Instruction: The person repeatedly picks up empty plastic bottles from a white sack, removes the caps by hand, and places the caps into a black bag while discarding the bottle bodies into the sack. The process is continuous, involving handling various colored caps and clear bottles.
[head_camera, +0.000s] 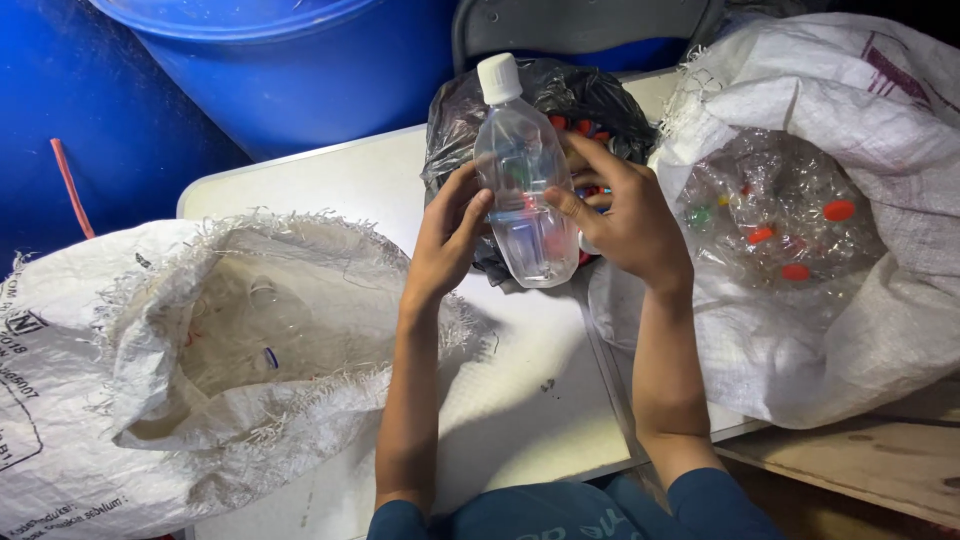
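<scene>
A clear plastic bottle with a white cap is held upright over the table, above a black plastic bag. My left hand grips its left side, thumb and fingers against the wall. My right hand wraps the right side, fingers curled across the bottle's middle. The black bag behind the bottle lies open and shows several coloured caps inside.
A white woven sack with clear bottles inside lies open at the left. Another white sack at the right holds clear bottles with red and green caps. Both rest on a white table. A big blue barrel stands behind.
</scene>
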